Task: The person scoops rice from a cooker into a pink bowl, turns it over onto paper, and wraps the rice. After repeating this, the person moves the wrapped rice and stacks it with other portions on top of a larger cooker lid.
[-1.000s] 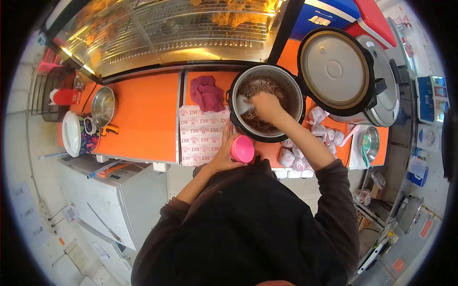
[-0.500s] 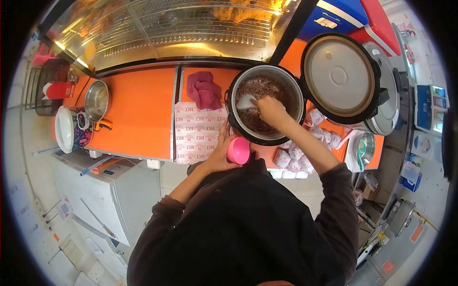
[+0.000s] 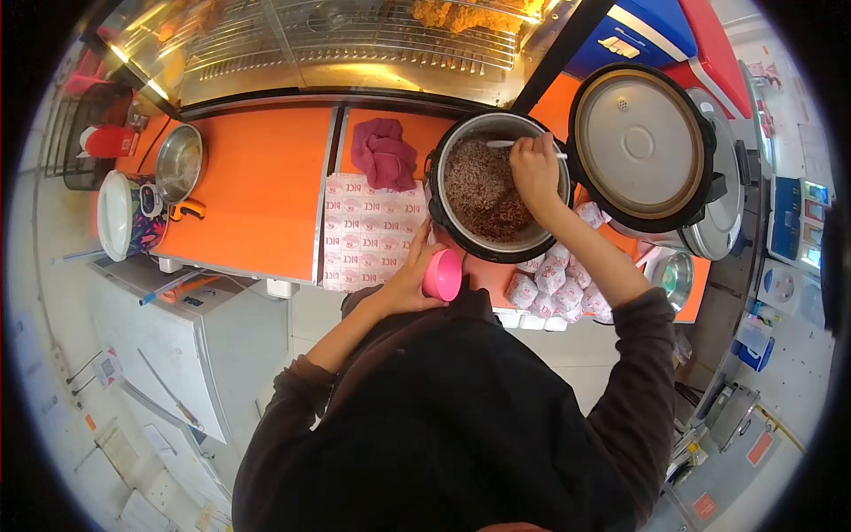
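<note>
My left hand (image 3: 413,282) is wrapped round a small pink cup (image 3: 442,276), held just below the cooker near my body. My right hand (image 3: 534,173) grips a white rice paddle (image 3: 501,144) over the right side of the rice cooker (image 3: 461,241). Part of the paddle is hidden by my fingers. Reddish-brown cooked rice (image 3: 479,182) lies in the pot. Printed paper sheets (image 3: 363,232) rest on the counter left of the cooker, with a crumpled maroon cloth (image 3: 383,154) behind them.
The cooker's lid (image 3: 636,142) stands open to the right. Several paper-wrapped bundles (image 3: 551,277) sit at the counter's front edge beneath my right forearm. A glass display case (image 3: 310,53) with fried food borders the back. Metal bowls (image 3: 180,164) stand at both ends.
My right hand has moved up and right within the pot, bringing the paddle from the rice's left-middle toward the far rim. My left hand still holds the pink cup, now tipped slightly more.
</note>
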### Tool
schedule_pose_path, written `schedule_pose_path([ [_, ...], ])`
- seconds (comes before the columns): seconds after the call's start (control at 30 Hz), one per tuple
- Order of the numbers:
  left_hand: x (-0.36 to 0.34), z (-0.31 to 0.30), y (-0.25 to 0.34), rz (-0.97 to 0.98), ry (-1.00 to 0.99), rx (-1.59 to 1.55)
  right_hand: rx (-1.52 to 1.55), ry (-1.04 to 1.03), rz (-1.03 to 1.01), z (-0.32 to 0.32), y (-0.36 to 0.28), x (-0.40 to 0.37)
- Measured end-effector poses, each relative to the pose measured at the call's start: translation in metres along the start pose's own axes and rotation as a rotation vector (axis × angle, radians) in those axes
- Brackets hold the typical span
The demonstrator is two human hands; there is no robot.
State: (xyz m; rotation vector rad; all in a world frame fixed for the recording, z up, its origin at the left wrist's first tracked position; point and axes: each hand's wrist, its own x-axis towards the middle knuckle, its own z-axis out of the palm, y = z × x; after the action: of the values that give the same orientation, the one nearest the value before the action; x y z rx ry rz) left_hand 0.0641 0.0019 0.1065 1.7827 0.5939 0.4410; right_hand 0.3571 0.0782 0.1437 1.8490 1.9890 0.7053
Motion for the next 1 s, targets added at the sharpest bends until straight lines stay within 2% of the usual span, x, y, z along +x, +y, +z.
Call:
schedule_pose_path([
  [0.03, -0.002, 0.001, 0.003, -0.017, -0.02, -0.002, -0.075, 0.122, -0.097, 0.012, 0.001, -0.006],
  [0.1, -0.004, 0.002, 0.006, -0.036, -0.034, -0.005, -0.089, 0.066, -0.084, 0.022, 0.004, -0.018],
  [0.17, -0.004, 0.005, 0.008, -0.027, -0.022, -0.045, 0.114, -0.052, -0.163, 0.018, 0.017, -0.031],
  [0.23, 0.0, 0.001, 0.018, -0.039, -0.039, -0.033, 0.152, -0.086, -0.19, 0.013, 0.025, -0.035],
  [0.3, 0.005, 0.001, 0.019, -0.05, -0.06, -0.016, 0.281, -0.246, -0.319, 0.007, 0.031, -0.034],
  [0.4, 0.007, 0.008, 0.01, -0.039, -0.069, -0.049, 0.319, -0.336, -0.4, 0.009, 0.026, -0.021],
  [0.47, 0.006, 0.011, 0.011, 0.016, -0.046, -0.074, 0.374, -0.342, -0.425, 0.014, 0.021, -0.012],
  [0.63, 0.008, 0.013, 0.009, 0.009, -0.059, -0.061, 0.487, -0.418, -0.479, 0.023, -0.008, -0.011],
  [0.7, 0.009, 0.014, 0.008, 0.023, -0.051, -0.042, 0.661, -0.484, -0.461, 0.026, -0.01, -0.003],
  [0.9, 0.005, 0.006, 0.009, -0.015, -0.085, -0.054, 0.73, -0.577, -0.576, 0.025, 0.006, 0.015],
  [1.0, 0.002, -0.016, 0.018, -0.004, -0.062, 0.014, 0.732, -0.596, -0.556, 0.026, 0.015, 0.016],
])
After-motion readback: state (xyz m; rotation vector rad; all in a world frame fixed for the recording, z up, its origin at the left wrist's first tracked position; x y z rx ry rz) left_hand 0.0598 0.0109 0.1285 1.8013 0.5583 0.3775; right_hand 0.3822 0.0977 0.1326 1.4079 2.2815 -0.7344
